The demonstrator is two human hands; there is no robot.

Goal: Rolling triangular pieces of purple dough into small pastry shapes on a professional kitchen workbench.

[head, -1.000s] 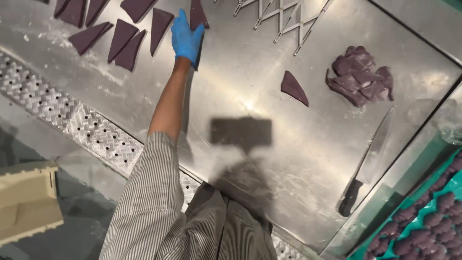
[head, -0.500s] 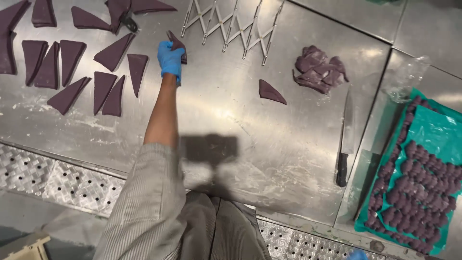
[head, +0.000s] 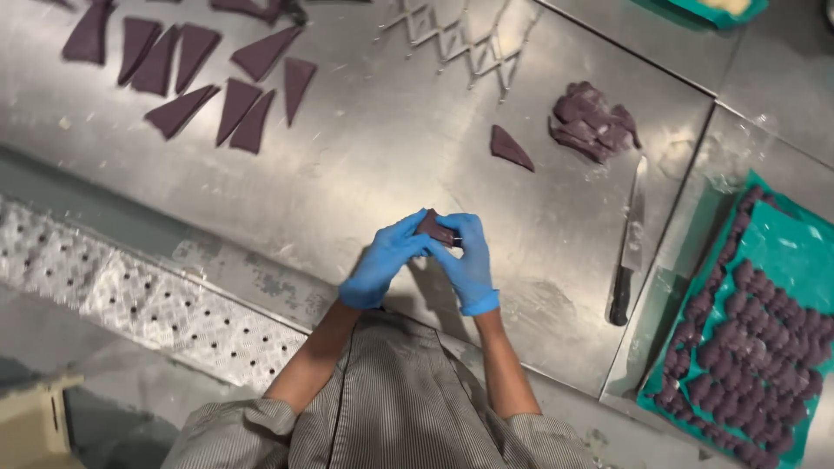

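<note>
Hands in blue gloves meet over the near part of the bench (head: 365, 165), seen from the head camera looking straight down. The left hand (head: 382, 260) and the right hand (head: 467, 260) both pinch one dark purple dough piece (head: 434, 227), fingers curled round it, so it sits lifted between the fingertips just above the steel, close to the person's body. Both hands are grasping it; neither is spread flat.

On the steel bench, a single purple triangle (head: 509, 148) lies well beyond the hands, and just to its right a heap of purple scraps (head: 592, 122). A knife (head: 629, 239) with a black handle lies near the bench's right edge, blade pointing away. At the far left, a group of cut triangles (head: 208, 78) is laid out flat, some touching. A metal lattice cutter (head: 465, 43) rests at the far middle.

To the right, a teal tray (head: 782, 243) carries rows of small purple shaped pieces (head: 756, 347). Along the near left edge of the bench runs a perforated metal strip (head: 130, 295). The person wears a striped grey shirt (head: 391, 417).
</note>
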